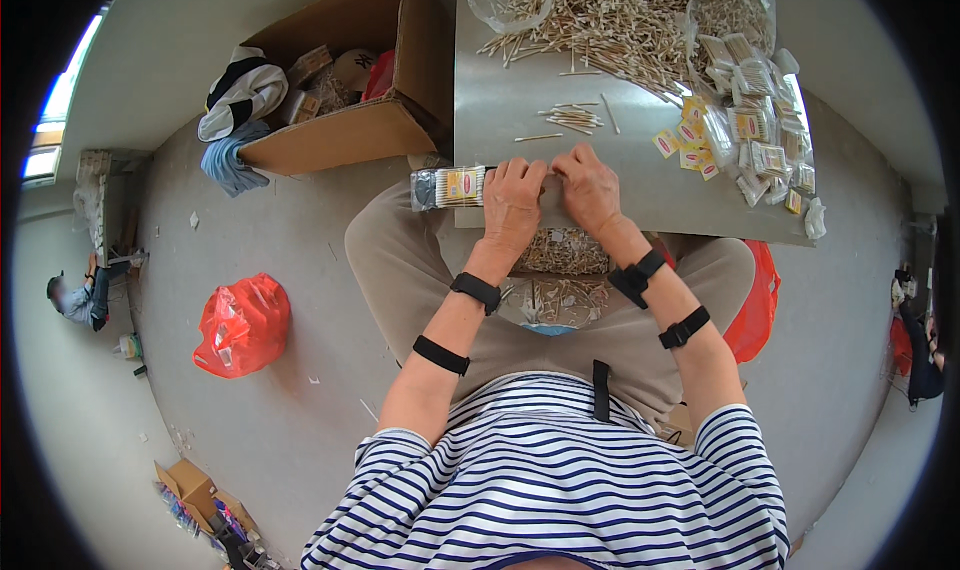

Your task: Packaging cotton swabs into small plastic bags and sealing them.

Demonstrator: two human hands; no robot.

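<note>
A clear plastic pack of cotton swabs (459,186) with a yellow label lies at the table's near left corner, its left end sticking out past the edge. My left hand (514,202) is closed over the right end of this pack. Just beside it, my right hand (588,192) has its fingers pinched together at the near edge of the table; what they hold is hidden. Beyond both hands, a small group of loose cotton swabs (572,119) rests on the metal table (500,95).
A big heap of cotton swabs (610,10) covers the table's far side. Filled packs (765,130) and yellow labels (690,135) lie on the right. An open cardboard box (340,138) stands left of the table. A red plastic bag (243,325) sits on the floor.
</note>
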